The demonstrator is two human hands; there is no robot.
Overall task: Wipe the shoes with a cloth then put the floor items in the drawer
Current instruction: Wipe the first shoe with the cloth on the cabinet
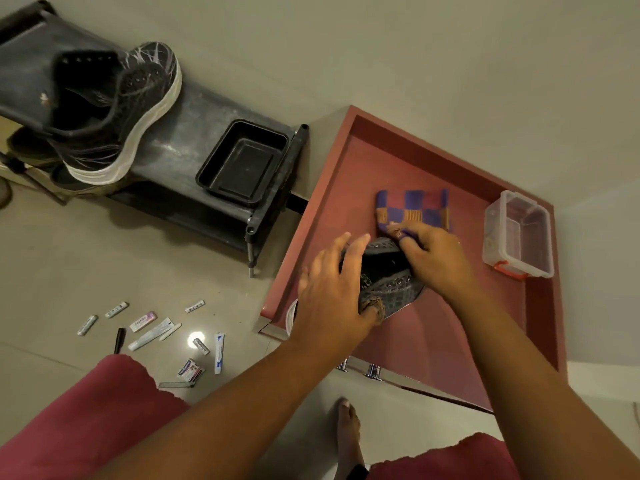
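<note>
A black shoe (388,282) with a white sole sits over the near-left part of the open red drawer (349,161). My left hand (332,292) holds the shoe from its left side, thumb on its tongue. My right hand (433,254) pinches a corner of the blue, orange and red checked cloth (412,209) against the shoe's top. The rest of the cloth lies on the drawer floor behind the shoe. A second black shoe (117,109) stands on the black rack (194,126). Several small tubes, packets and a pen (152,334) lie scattered on the floor at the left.
A black plastic tray (242,162) sits on the rack's right end. A clear plastic box (517,233) with a red latch stands in the drawer's right corner. More shoes sit under the rack. My knees in red cloth and a bare foot (348,434) are at the bottom.
</note>
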